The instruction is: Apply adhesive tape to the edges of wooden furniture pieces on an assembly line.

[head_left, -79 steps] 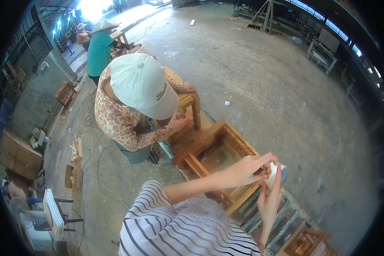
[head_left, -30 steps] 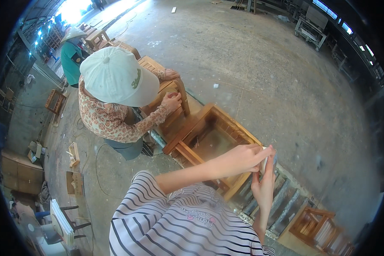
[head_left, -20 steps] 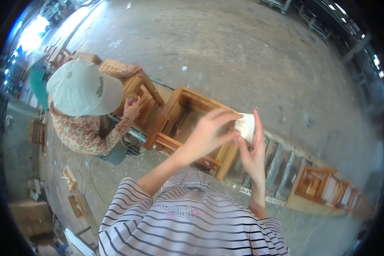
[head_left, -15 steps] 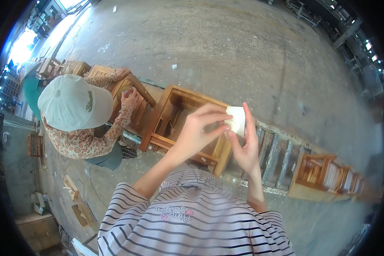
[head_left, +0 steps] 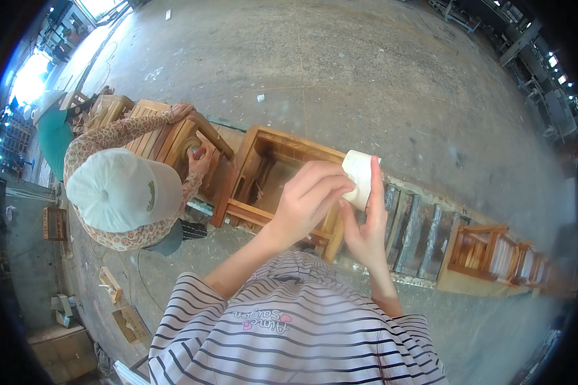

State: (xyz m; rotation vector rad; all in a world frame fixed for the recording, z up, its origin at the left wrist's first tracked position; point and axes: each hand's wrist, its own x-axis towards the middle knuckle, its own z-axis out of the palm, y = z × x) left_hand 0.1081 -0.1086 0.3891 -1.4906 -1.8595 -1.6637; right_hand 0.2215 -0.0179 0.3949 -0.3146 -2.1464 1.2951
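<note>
Between my two hands is a short, wide white roll [head_left: 359, 176] that looks like tape. My right hand [head_left: 368, 224] holds it, thumb at the near edge and straight fingers along its right side. The curled fingers of my left hand [head_left: 305, 199] press together at the roll's left edge; whether they pinch a loose end I cannot make out. Below my hands stands a brown wooden frame [head_left: 273, 133], open at the top, like a chair or box frame. My left hand and wrist cover part of it.
The frame sits on a roller conveyor [head_left: 412, 237]. More wooden furniture [head_left: 475, 253] stands along it at right. At left, a co-worker in a pale cap [head_left: 119, 189] touches a wooden chair [head_left: 202, 138] with both hands; another person in green [head_left: 52, 138] is beyond. Wood pieces [head_left: 111, 285] lie on the floor.
The roll has turned and shifted slightly right in my hands. My left fingers have curled more tightly against it. The capped co-worker has leaned forward over the chair.
</note>
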